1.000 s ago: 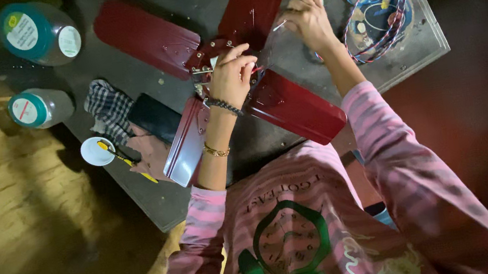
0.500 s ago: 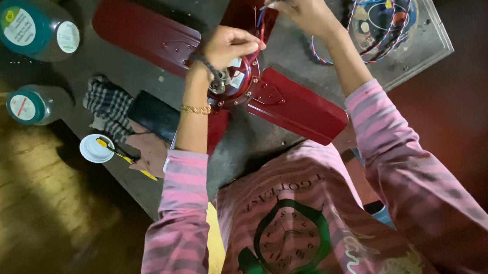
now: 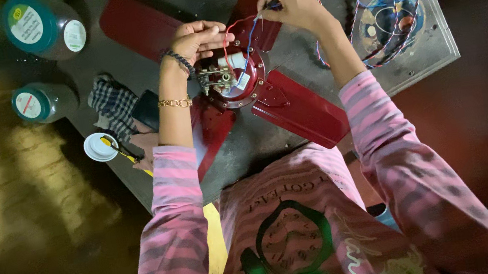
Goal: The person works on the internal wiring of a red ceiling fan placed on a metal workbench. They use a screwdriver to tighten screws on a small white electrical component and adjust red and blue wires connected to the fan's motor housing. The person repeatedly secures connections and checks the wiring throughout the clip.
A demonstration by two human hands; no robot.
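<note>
While the red fan lies flat at table centre, the left hand pinches its red wire at eleven o'clock, and the right hand grips blue wires at one, pulled taut apart.

The work surface is a grey metal table, set at an angle across the frame from 10 o'clock to 3 o'clock. At 9 o'clock lies a yellowish-brown wooden floor, blurred and unevenly lit. From 3 to 5 o'clock the surroundings are dark with a reddish tint; no detail can be made out there. Light falls mainly on the table centre. No walls or windows are in view.
</note>
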